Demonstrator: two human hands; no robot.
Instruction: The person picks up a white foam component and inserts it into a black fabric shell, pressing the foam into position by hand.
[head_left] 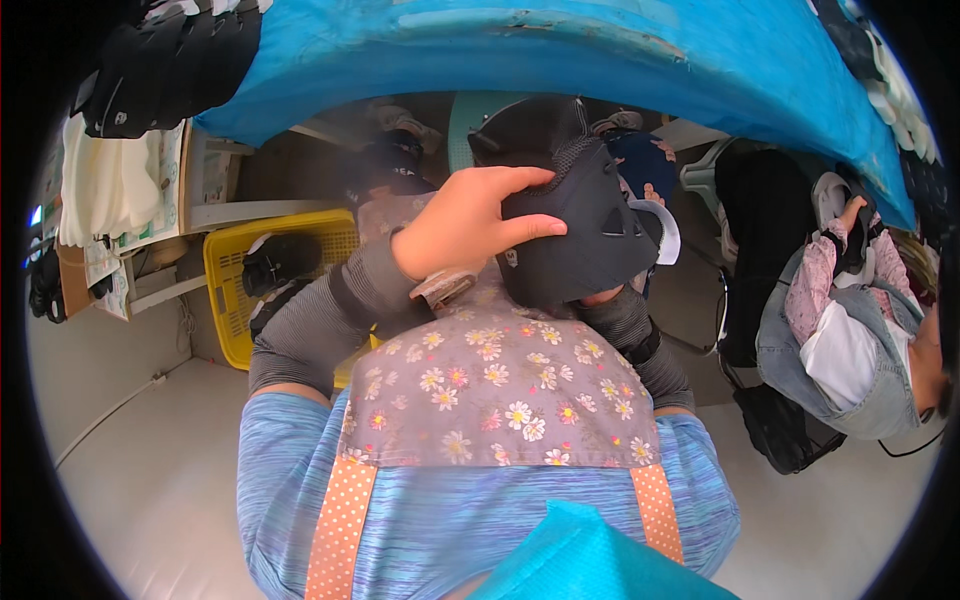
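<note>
A yellow basket (222, 290) stands on the pale floor (190, 440), left of the person, with black shoe pieces (280, 262) inside along its left side. Past it, a shelf unit (160, 205) carries white sole-shaped pieces (115, 185) at its front. Blue sheeting covers the table (560, 50); dark pieces (170, 75) lie at its left end. Below its near edge, in front of the floral apron (500, 390), is a black shoe upper (570, 250). The left hand (475, 220) clasps it between thumb and fingers; the right hand (602, 296) is mostly hidden beneath, its grip unclear. A co-worker (850, 340) sits at right.
</note>
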